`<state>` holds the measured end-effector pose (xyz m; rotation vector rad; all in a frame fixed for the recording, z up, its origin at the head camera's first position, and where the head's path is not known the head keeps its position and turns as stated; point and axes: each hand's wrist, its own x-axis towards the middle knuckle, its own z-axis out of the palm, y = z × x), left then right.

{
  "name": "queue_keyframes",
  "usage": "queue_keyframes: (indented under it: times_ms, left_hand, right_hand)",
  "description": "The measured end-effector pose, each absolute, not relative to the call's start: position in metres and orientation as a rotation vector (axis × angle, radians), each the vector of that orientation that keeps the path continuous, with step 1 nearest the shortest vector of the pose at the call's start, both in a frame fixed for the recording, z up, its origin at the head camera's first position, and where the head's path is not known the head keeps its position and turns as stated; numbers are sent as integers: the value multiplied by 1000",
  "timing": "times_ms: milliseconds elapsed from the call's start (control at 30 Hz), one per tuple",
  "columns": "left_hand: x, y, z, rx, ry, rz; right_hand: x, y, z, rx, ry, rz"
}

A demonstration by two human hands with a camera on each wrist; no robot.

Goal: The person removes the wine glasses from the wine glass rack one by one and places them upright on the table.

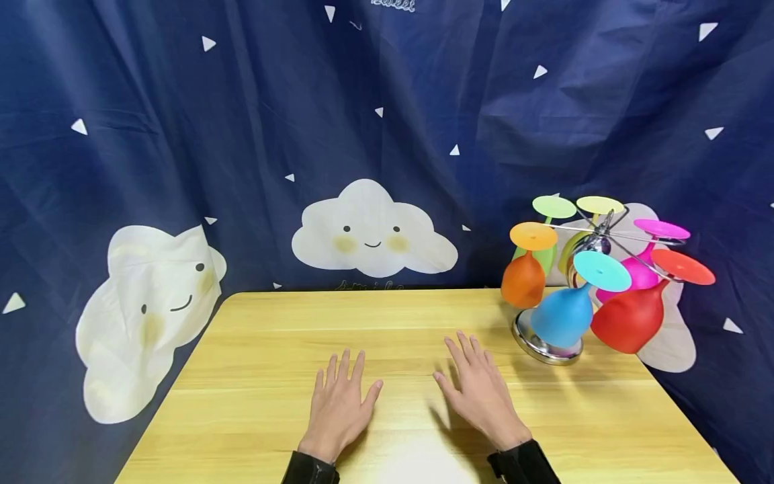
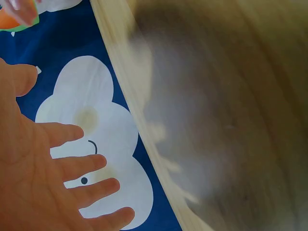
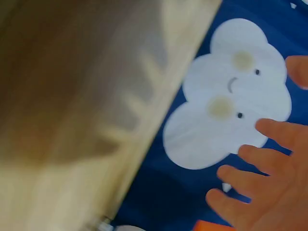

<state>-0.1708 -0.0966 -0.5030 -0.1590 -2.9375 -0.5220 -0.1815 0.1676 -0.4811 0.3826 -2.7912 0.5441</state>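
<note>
My left hand (image 1: 340, 408) is held over the table, palm down, with its fingers spread and nothing in them. To its right, my right hand (image 1: 480, 398) hovers the same way, fingers apart and holding nothing. Each casts a shadow on the wood. Nearest to the right hand is a chrome rack (image 1: 547, 354) from which several coloured goblets hang upside down. Among them are an orange goblet (image 1: 523, 279), a blue goblet (image 1: 562, 316), a red goblet (image 1: 629, 319) and a magenta goblet (image 1: 637, 270). Green and yellow goblets behind are partly hidden.
The light wooden table (image 1: 272, 329) spreads out under both hands. A dark blue curtain (image 1: 254, 134) with white clouds and small triangles hangs behind it and along its sides. The rack stands near the table's right back corner, some goblets overhanging the edge.
</note>
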Motion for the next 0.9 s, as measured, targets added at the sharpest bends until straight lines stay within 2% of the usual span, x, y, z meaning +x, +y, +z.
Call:
queue_keyframes:
  times_ms: [267, 533, 700, 900]
  left_hand:
    - [-172, -99, -501, -163, -2938, -528]
    - [-170, -101, -498, -152, -2957, -569]
    - [-168, -102, -496, -146, -2975, -561]
    - [-166, -104, -493, -146, -2978, -577]
  right_hand:
    - [-177, 191, -421, 493, -2267, 503]
    - [-167, 223, -359, 495, -2008, 558]
    - [-164, 248, -338, 420, -1961, 527]
    - [-167, 281, -331, 292, -1996, 465]
